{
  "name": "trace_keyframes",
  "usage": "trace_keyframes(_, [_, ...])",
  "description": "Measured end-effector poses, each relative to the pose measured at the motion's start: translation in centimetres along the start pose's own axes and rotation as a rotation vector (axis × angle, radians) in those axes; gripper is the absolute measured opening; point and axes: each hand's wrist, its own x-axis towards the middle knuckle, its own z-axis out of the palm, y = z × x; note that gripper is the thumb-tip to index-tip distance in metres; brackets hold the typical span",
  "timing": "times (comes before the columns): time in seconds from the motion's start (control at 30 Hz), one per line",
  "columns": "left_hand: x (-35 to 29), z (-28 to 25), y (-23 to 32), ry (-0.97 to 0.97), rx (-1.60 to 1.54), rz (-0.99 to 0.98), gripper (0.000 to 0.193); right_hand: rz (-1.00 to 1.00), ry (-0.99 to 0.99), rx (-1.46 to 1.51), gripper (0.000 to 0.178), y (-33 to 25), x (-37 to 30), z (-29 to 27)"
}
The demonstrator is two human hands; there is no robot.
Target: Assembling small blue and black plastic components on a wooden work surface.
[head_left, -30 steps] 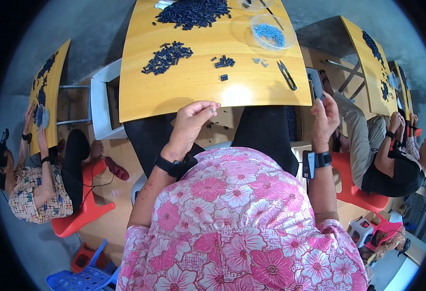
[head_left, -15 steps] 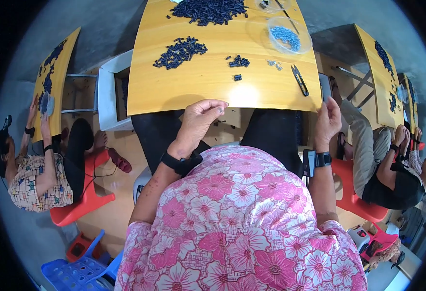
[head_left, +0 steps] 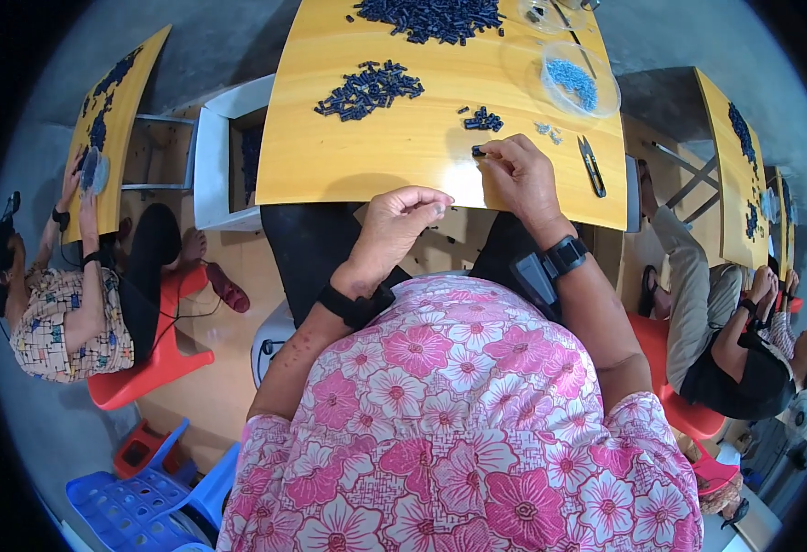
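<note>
My left hand [head_left: 391,228] is at the table's near edge, thumb and forefinger pinched together. Whatever is between those fingertips is too small to make out. Over the front of the table, my right hand [head_left: 525,182] has its thumb and fingers closed on a small black cylindrical piece [head_left: 479,151], partly hidden by the fingertips. Just beyond it lies a small cluster of similar black pieces [head_left: 484,120]. To the right of that are tiny pale bits [head_left: 548,132] and a pair of black-handled thread snips [head_left: 592,166].
Two larger heaps of black pieces, a middle one [head_left: 369,90] and a far one [head_left: 431,17], lie on the yellow table [head_left: 284,170]. A clear tub [head_left: 617,97] holds blue bits [head_left: 572,83]. A white box [head_left: 212,170] stands left. People work at side tables.
My right hand has come from beside the table's right corner to the black piece on the tabletop. My left hand keeps its pinch; the whole view has shifted slightly.
</note>
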Motion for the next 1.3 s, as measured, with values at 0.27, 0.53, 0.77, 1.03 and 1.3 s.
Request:
trace_keyframes(0.27, [0.3, -0.4, -0.4, -0.022, 0.033, 0.036, 0.020, -0.006, -0.021, -0.048, 0.011, 0.2, 0.5, 0.4])
trace_keyframes(0.53, [0.3, -0.2, -0.3, -0.018, 0.039, 0.024, 0.020, -0.109, -0.077, -0.207, 0.010, -0.3, 0.3, 0.1])
trace_keyframes(0.77, [-0.1, 0.0, -0.2, -0.024, 0.048, 0.029, 0.019, -0.096, -0.175, -0.243, 0.017, -0.8, -0.4, -0.6])
trace_keyframes(1.03, [0.2, 0.8, -0.4, -0.017, 0.008, 0.093, 0.018, 0.028, -0.149, 0.455, 0.012, -1.1, -2.7, -0.4])
trace_keyframes(1.3, [0.1, 1.3, -0.3, 0.018, -0.031, 0.138, 0.018, 0.215, -0.266, 0.726, 0.009, -3.5, -3.4, -0.9])
